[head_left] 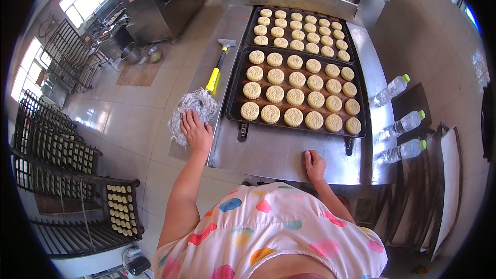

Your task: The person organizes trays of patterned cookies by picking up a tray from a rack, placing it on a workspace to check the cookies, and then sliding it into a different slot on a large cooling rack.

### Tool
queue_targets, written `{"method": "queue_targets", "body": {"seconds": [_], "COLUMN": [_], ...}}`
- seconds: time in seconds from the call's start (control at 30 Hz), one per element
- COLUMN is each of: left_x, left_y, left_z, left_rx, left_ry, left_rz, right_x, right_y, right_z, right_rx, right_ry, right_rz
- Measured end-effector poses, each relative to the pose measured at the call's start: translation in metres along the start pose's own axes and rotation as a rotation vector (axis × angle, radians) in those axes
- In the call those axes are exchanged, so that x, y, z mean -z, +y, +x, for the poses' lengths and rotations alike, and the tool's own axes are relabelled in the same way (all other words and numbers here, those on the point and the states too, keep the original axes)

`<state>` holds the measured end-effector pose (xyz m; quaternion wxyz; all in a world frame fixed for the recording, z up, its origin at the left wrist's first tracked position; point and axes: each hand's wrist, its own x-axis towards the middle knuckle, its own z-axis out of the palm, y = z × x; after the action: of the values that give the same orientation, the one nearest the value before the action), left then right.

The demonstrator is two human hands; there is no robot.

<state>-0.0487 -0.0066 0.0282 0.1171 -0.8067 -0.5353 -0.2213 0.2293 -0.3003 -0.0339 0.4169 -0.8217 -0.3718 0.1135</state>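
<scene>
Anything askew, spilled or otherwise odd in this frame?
Nothing looks spilled or damaged. Mildly odd: the shaggy grey-white clump under the left hand and the yellow-handled scraper lie beside the near tray; both look like cleaning items, close to uncovered pastries.

Left of the front tray, my left grip conceals part of the fibre bundle. Nearer me than the tray, my right grip hides its fingertips. Right of the tray, print on the bottles is illegible.
</scene>
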Motion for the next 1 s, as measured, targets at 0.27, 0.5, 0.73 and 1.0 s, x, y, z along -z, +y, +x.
{"method": "queue_targets", "body": {"seconds": [0.27,0.5,0.73,1.0], "left_x": [-0.002,-0.002,0.007,0.005], "left_y": [-0.003,-0.013,-0.017,-0.02], "left_z": [-0.001,-0.004,-0.013,-0.014], "left_rx": [-0.009,0.032,0.088,0.086], "left_ry": [0.004,-0.03,0.013,0.034], "left_rz": [-0.025,-0.038,-0.074,-0.096], "right_x": [-0.006,-0.017,-0.019,-0.021], "right_y": [-0.006,-0.001,-0.002,0.002], "right_z": [0.0,-0.005,-0.014,-0.01], "right_rx": [0.087,-0.01,0.056,0.019], "right_ry": [0.062,-0.028,-0.05,-0.071], "right_rz": [-0.16,-0.106,-0.094,-0.093]}}
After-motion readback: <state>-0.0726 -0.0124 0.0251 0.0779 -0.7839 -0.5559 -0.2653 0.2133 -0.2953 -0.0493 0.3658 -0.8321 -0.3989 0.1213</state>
